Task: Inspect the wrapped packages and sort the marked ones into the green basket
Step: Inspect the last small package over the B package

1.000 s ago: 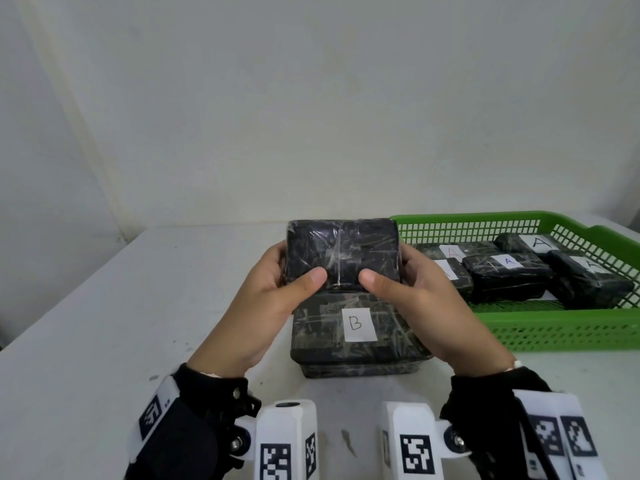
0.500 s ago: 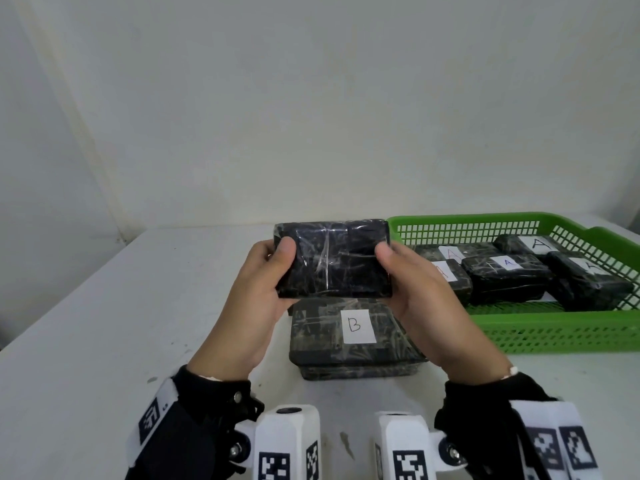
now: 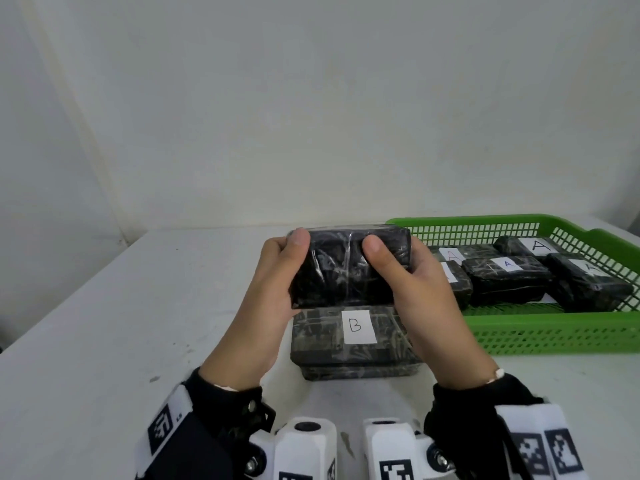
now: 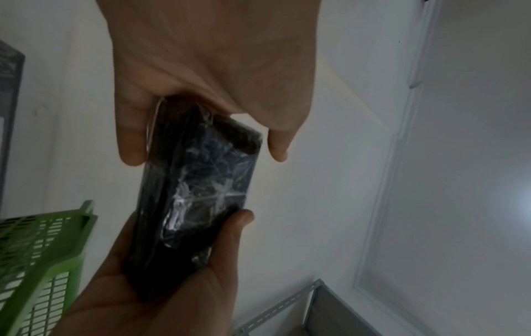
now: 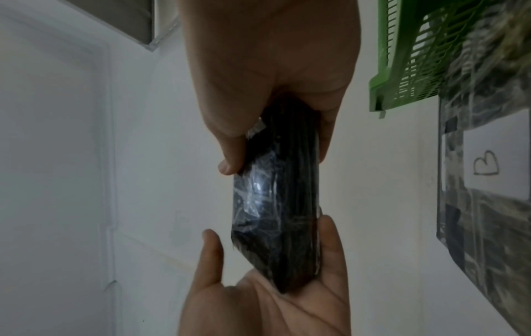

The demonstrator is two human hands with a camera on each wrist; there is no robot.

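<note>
I hold a black plastic-wrapped package [image 3: 349,271] in the air with both hands, just above the table. My left hand [image 3: 273,289] grips its left end and my right hand [image 3: 415,292] grips its right end, thumbs on the near face. No label shows on that face. The wrist views show the same package [image 4: 198,200] [image 5: 276,204] pinched between thumbs and fingers. Under it on the table lies a package labelled B [image 3: 356,344]. The green basket [image 3: 554,323] stands to the right with several packages labelled A [image 3: 505,275] inside.
The white table [image 3: 104,341] reaches a white wall behind it. Its left half is bare, and the basket takes up the right side. The B package [image 5: 488,170] lies close to the basket's corner [image 5: 402,56].
Both hands have turned the package over between them, and the thumbs have shifted from its lower front edge to its upper face. The B package and the basket stayed still.
</note>
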